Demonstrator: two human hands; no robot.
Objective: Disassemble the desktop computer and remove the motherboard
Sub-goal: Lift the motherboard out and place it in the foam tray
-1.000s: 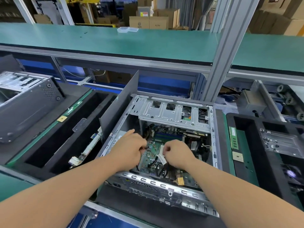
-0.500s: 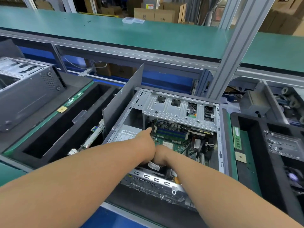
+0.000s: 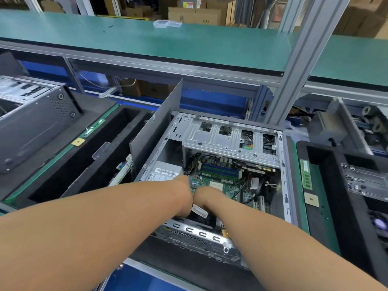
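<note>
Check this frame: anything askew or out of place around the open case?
One thing: a grey side panel stands tilted on edge against the left side of the open computer case, not laid flat. Loose cables sprawl over the motherboard. Both hands are deep inside; nothing looks damaged or spilled.

Both hands' (image 3: 192,198) fingers are hidden behind wrists inside the case (image 3: 231,135).

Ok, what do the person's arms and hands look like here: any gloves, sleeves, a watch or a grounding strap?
Both arms are bare as far up as the head view shows: no sleeves, watch or strap on either forearm or wrist. The left hand and right hand show no glove where visible, but both are seen from behind, fingers hidden down inside the open silver metal computer case, so rings cannot be ruled out.
</note>
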